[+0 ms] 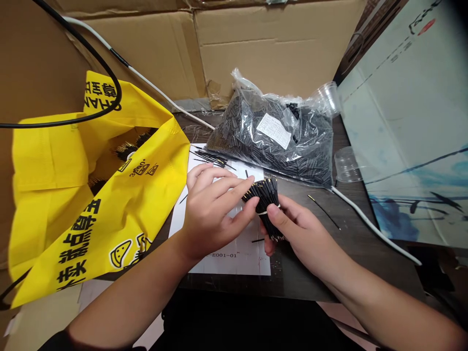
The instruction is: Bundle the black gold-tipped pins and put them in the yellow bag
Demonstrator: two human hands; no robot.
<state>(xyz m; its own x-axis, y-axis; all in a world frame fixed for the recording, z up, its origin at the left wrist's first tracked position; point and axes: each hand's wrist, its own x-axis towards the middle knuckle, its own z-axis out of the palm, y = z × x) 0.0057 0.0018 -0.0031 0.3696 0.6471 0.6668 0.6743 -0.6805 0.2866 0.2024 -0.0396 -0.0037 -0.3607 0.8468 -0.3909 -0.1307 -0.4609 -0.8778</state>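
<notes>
A tied bundle of short black wires (269,225) with gold-coloured ends is gripped by my right hand (298,219), the thumb pressing beside the white band around it. The bundle stands nearly upright. My left hand (215,207) is at the bundle's upper left side, its fingers stretched out and its thumb and index fingertips apart, close to the wire ends. Whether these fingertips touch the wires I cannot tell. Under the hands lies a white printed sheet (234,263). Behind my left hand, several loose black wires (212,158) rest on the sheet.
A clear plastic bag of small black tubes (241,131) lies at the back. At the left, a yellow bag (157,195) holds more wire bundles (126,150). One wire (323,212) and a white cable (376,229) lie at right, near clear plastic cups (347,164). Cardboard boxes (256,44) stand behind.
</notes>
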